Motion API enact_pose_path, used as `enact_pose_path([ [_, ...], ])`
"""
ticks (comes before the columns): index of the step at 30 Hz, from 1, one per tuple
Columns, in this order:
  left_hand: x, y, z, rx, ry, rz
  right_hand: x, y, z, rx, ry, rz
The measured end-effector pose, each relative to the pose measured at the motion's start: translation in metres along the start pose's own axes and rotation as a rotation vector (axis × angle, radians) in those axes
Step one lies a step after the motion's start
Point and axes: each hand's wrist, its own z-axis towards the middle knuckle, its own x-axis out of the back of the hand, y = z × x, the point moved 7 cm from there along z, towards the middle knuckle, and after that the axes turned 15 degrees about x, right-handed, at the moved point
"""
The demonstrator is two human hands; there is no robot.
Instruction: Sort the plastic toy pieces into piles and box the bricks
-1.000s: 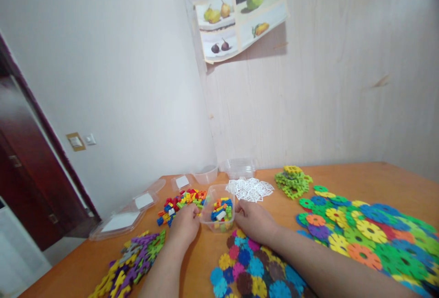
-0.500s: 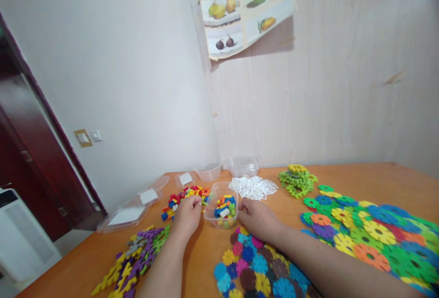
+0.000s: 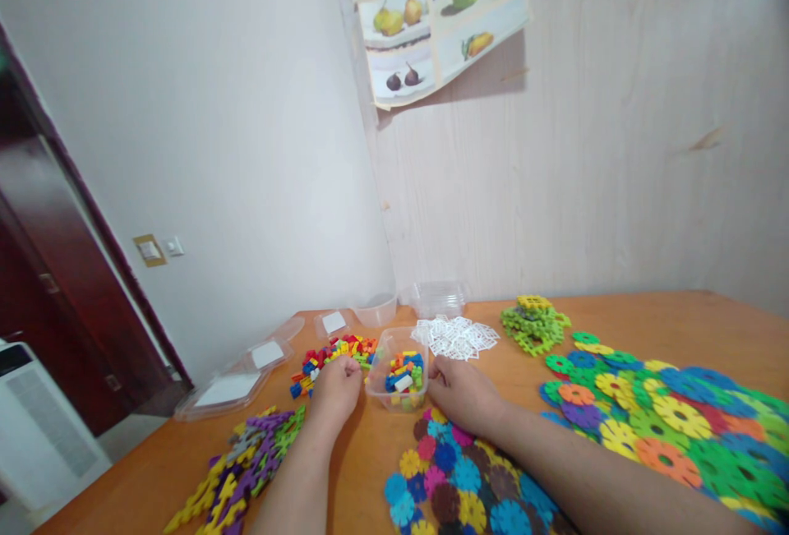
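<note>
A clear plastic container [image 3: 380, 394] holds several small coloured building bricks [image 3: 403, 372]. My left hand [image 3: 336, 387] is closed just left of it, thumb and fingertips pressed together; anything between them is hidden. Beyond that hand lies a loose heap of similar bricks [image 3: 345, 344], partly covered by it. My right hand [image 3: 465, 389] rests with curled fingers against or right beside the container's right wall, and what is inside those fingers cannot be seen. Under my right wrist spreads a pile of small notched plastic discs [image 3: 467, 473].
White lattice pieces [image 3: 459, 338], green interlocking pieces [image 3: 533, 328] and large flower-shaped discs [image 3: 681, 418] lie to the back and right. Purple and yellow connectors [image 3: 246, 465] are at left. Lids [image 3: 228, 387], a bowl [image 3: 376, 311] and clear containers [image 3: 439, 299] line the back and left.
My left fingers have shifted very slightly. The hands, the container and its bricks stay otherwise in place; the view has tilted a little.
</note>
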Motion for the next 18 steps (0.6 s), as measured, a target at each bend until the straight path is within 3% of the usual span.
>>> enact_pose_path([
  [3,0.009,0.012,-0.001,-0.009,-0.059,-0.448,-0.001,0.001,0.0,-0.003,-0.007,0.0],
  [5,0.011,0.014,-0.002,-0.025,-0.064,-0.573,-0.001,0.001,0.0,-0.005,-0.006,0.002],
  [7,0.01,0.012,-0.001,-0.047,-0.037,-0.488,-0.001,0.002,0.0,-0.006,-0.003,0.0],
  [12,-0.015,0.003,-0.003,-0.142,-0.058,0.07,-0.004,0.003,0.001,-0.002,-0.017,0.003],
  [18,-0.02,0.002,-0.007,-0.159,0.0,0.264,-0.003,0.003,0.001,0.005,-0.013,-0.001],
])
